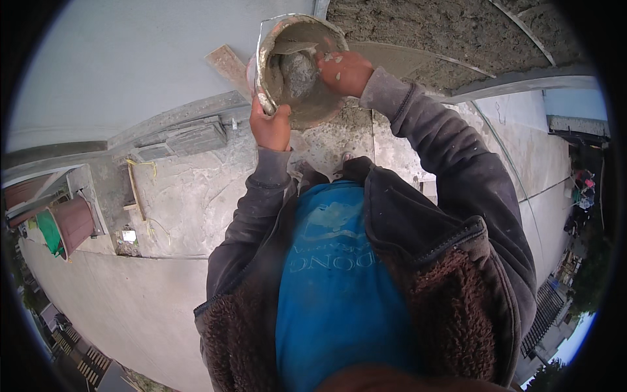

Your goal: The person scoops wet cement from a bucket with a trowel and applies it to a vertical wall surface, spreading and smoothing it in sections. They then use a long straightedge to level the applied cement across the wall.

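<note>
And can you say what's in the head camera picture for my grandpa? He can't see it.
Someone's left hand grips the rim of a bucket with a lumpy grey mix inside, while the right hand reaches in near what looks like a trowel blade. A dark jacket and blue shirt fill the lower middle, above a pale floor.

Head-worn left fisheye, close above wearer's torso [339, 281], facing down toward floor [189, 219].

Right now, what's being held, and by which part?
The left grip holds the bucket by its rim; the right grip seems to hold a trowel, its handle hidden.
</note>
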A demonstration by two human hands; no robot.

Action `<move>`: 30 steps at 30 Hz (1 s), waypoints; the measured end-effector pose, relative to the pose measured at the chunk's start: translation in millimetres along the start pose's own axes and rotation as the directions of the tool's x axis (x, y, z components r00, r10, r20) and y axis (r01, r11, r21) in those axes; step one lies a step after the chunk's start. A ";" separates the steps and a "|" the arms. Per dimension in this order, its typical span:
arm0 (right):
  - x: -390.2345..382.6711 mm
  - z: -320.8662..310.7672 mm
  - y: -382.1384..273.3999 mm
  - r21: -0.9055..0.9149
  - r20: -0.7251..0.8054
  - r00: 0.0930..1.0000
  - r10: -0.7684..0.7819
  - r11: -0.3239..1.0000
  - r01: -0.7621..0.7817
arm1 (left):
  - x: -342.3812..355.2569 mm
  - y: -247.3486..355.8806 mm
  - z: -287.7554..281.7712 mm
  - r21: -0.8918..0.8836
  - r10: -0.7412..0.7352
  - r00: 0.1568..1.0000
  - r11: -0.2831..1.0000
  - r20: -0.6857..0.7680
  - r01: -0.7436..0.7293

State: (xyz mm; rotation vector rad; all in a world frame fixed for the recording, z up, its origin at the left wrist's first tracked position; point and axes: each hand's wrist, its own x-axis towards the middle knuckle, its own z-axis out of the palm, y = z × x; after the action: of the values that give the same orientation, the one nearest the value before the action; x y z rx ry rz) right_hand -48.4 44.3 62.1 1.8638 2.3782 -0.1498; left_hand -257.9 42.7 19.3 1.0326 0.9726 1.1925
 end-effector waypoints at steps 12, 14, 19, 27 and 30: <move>-56.0 16.3 69.1 0.348 0.232 0.964 0.130 0.914 -0.207 | -22.4 -41.0 53.1 0.156 0.048 0.997 0.987 -0.067 -0.037; -63.8 56.2 55.2 0.413 0.294 0.915 0.277 0.826 -0.383 | -24.0 -39.5 75.0 0.035 0.042 0.994 0.999 -0.100 -0.039; -74.7 2.6 56.6 0.347 0.135 0.986 0.099 0.927 -0.141 | -24.0 -50.4 75.5 0.007 0.044 0.992 0.999 -0.121 -0.043; -63.9 -1.7 63.9 0.797 0.587 0.809 0.031 0.156 -0.584 | -34.8 -49.7 101.7 -0.199 0.032 0.968 0.976 -0.248 -0.083; -52.6 -7.3 96.5 0.666 0.737 0.665 0.120 0.040 -0.745 | -45.1 -43.6 103.6 -0.027 0.042 0.970 0.998 -0.238 -0.050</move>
State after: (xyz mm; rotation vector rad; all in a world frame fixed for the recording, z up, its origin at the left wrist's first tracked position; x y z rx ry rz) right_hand 57.5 18.0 76.8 2.3540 0.9807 -2.2306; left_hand -152.8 -15.9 5.2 0.9042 1.1147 1.3892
